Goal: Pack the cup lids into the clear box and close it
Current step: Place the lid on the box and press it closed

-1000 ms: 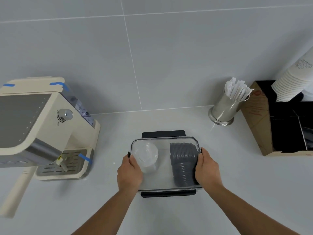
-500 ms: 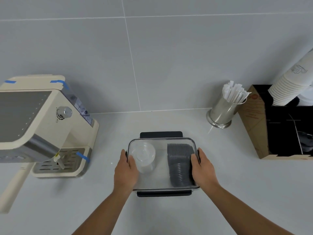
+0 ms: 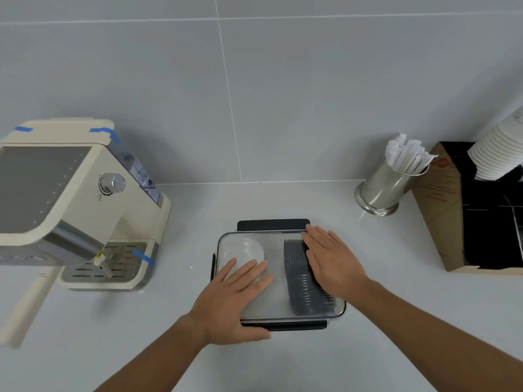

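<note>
The clear box (image 3: 276, 306) sits on the grey counter in front of me with its transparent cover on top. Black latch flaps stick out at the far edge (image 3: 273, 224) and the near edge. Inside, a row of dark grey cup lids (image 3: 300, 281) lies on the right and clear dome lids (image 3: 243, 250) on the left. My left hand (image 3: 235, 298) rests flat on the cover's left near part, fingers spread. My right hand (image 3: 334, 261) lies flat on the cover's right side, over part of the grey lids.
A cream espresso machine (image 3: 70, 205) with blue tape stands at the left. At the right back are a steel cup of wrapped straws (image 3: 393, 179), a brown-and-black cardboard organiser (image 3: 464, 216) and a stack of white paper cups (image 3: 498, 154).
Both hands have left the box's short sides and now lie palm-down on top of the cover. The box itself has stayed in place.
</note>
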### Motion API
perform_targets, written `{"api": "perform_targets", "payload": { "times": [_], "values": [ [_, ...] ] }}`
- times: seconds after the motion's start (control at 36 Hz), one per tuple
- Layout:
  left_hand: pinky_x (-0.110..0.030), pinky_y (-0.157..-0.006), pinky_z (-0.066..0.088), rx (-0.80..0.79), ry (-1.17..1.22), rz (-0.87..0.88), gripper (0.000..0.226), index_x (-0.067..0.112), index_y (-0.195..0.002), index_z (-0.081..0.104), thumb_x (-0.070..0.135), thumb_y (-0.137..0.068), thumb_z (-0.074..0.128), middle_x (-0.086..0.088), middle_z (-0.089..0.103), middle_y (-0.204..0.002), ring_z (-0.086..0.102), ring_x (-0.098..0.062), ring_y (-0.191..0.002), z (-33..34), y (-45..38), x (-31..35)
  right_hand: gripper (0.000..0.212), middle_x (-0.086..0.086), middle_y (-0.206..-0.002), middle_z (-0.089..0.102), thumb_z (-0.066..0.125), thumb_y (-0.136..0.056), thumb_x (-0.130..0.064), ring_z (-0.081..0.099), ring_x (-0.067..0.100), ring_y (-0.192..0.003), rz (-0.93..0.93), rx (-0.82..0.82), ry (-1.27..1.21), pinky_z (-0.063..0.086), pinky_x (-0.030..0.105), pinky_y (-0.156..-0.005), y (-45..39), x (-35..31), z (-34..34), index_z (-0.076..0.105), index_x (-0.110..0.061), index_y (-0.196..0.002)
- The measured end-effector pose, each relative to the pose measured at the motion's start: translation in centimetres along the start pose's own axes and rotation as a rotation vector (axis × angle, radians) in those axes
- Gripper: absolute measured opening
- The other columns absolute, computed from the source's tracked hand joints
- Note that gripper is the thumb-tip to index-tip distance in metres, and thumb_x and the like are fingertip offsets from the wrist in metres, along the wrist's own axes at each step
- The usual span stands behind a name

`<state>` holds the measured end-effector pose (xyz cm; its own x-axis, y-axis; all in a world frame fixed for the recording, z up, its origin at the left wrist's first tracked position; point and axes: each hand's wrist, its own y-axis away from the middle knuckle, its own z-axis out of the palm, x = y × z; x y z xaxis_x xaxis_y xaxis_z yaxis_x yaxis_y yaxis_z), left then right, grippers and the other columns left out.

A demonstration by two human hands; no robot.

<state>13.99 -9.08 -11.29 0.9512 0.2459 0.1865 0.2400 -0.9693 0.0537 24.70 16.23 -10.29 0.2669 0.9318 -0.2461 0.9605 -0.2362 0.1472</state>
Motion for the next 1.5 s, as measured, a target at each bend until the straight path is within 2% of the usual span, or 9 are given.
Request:
{"api": "perform_targets", "payload": {
  "times": [0.06,0.22,0.44,0.58,0.81,1.08,1.31,1.39,1.5],
  "values": [
    [-0.046,-0.115,0.013,-0.008,0.002,0.001,0.095,0.024,-0.15,0.037,0.085,-0.077,0.038,0.001,0.028,-0.161,0.022,-0.017,-0.149,0.1,0.0,0.0,0.081,0.002,-0.162,0.022,-0.009,-0.092,-0.054,0.019,0.018,-0.15,-0.01,0.012,-0.02,-0.002,0.028,-0.119,-0.8,0.2,-0.2,0.028,-0.014,-0.153],
    [-0.047,-0.115,0.014,-0.004,0.029,-0.003,0.096,0.025,-0.15,0.036,0.082,-0.074,0.047,0.001,0.027,-0.162,0.022,-0.018,-0.15,0.1,-0.1,0.0,0.049,0.007,-0.153,0.043,0.037,-0.103,-0.032,0.035,0.022,-0.144,-0.015,0.001,-0.129,0.006,0.025,-0.118,-3.1,0.8,-0.9,0.039,-0.012,-0.148],
    [-0.049,-0.116,0.014,0.017,0.018,-0.007,0.09,0.024,-0.15,0.038,0.07,-0.074,0.054,0.0,0.027,-0.161,0.022,-0.019,-0.15,0.6,-0.1,0.1,0.035,0.001,-0.122,0.067,0.049,-0.099,-0.033,0.06,0.021,-0.11,0.073,-0.01,-0.298,0.044,0.029,-0.096,-4.7,0.4,-1.7,0.062,-0.016,-0.128],
    [-0.05,-0.115,0.017,0.05,0.008,0.006,0.088,0.023,-0.149,0.04,0.066,-0.073,0.056,-0.002,0.031,-0.16,0.025,-0.021,-0.149,0.7,-0.1,0.3,0.025,-0.003,-0.106,0.073,0.056,-0.096,-0.033,0.063,0.017,-0.099,0.12,-0.027,-0.383,0.043,0.023,-0.085,-5.9,0.4,-2.1,0.072,-0.017,-0.107],
    [-0.048,-0.116,0.015,0.023,-0.007,-0.009,0.09,0.024,-0.15,0.036,0.068,-0.073,0.054,-0.002,0.03,-0.161,0.023,-0.02,-0.149,0.5,-0.1,0.3,0.026,-0.006,-0.11,0.072,0.056,-0.095,-0.037,0.06,0.011,-0.098,0.162,-0.064,-0.401,0.039,0.019,-0.084,-6.2,0.7,-2.3,0.073,-0.022,-0.107],
    [-0.046,-0.116,0.013,0.016,0.028,-0.039,0.092,0.026,-0.148,0.039,0.069,-0.069,0.056,0.001,0.032,-0.16,0.021,-0.016,-0.148,0.3,-0.2,0.4,0.033,0.0,-0.107,0.073,0.048,-0.098,-0.039,0.062,0.019,-0.097,0.134,-0.065,-0.282,0.047,0.028,-0.086,-5.5,0.0,-2.8,0.069,-0.018,-0.111],
    [-0.042,-0.118,0.004,-0.025,0.07,-0.083,0.091,0.031,-0.149,0.032,0.069,-0.07,0.055,0.006,0.024,-0.162,0.016,-0.013,-0.15,-0.5,-0.1,0.7,0.04,0.007,-0.13,0.06,0.043,-0.101,-0.035,0.054,0.024,-0.117,0.181,-0.12,-0.219,0.042,0.034,-0.102,-4.2,-1.3,-3.8,0.055,-0.015,-0.133],
    [-0.039,-0.118,-0.005,-0.047,0.076,-0.093,0.09,0.033,-0.151,0.026,0.068,-0.072,0.053,0.009,0.014,-0.164,0.003,-0.01,-0.151,-0.4,-0.1,0.8,0.049,0.004,-0.146,0.049,0.046,-0.1,-0.035,0.044,0.022,-0.133,0.214,-0.144,-0.249,0.032,0.031,-0.112,-3.2,-1.3,-4.1,0.044,-0.015,-0.145],
    [-0.034,-0.117,-0.017,-0.084,0.109,-0.131,0.092,0.037,-0.154,0.015,0.062,-0.074,0.053,0.014,-0.004,-0.164,-0.015,-0.005,-0.148,-0.9,-0.2,1.4,0.045,-0.001,-0.146,0.05,0.05,-0.098,-0.033,0.045,0.018,-0.133,0.274,-0.085,-0.374,0.029,0.025,-0.11,-1.7,-1.4,-5.3,0.05,-0.018,-0.141]
  ]
}}
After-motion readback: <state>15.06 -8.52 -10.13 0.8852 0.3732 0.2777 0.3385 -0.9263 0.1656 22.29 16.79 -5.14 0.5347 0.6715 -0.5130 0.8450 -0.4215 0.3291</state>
